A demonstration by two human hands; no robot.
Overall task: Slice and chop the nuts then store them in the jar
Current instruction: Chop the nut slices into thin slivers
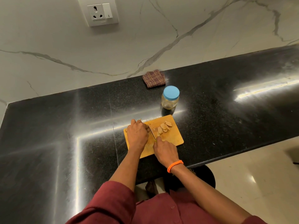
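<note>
Now our right hand [165,151] grips the knife [152,133], and our left hand [137,132] seems to pinch a nut on the board [171,138]. Fingers sit close; a slip could cut them. Slices [163,127] wait nearby.

No words, brands or numbers can be read anywhere. The only sign is a short dark vertical stroke on the white rocker switch [107,10] of the wall socket plate [98,11]. The jar [170,98] carries a pale label-like band, but nothing on it is legible.
</note>
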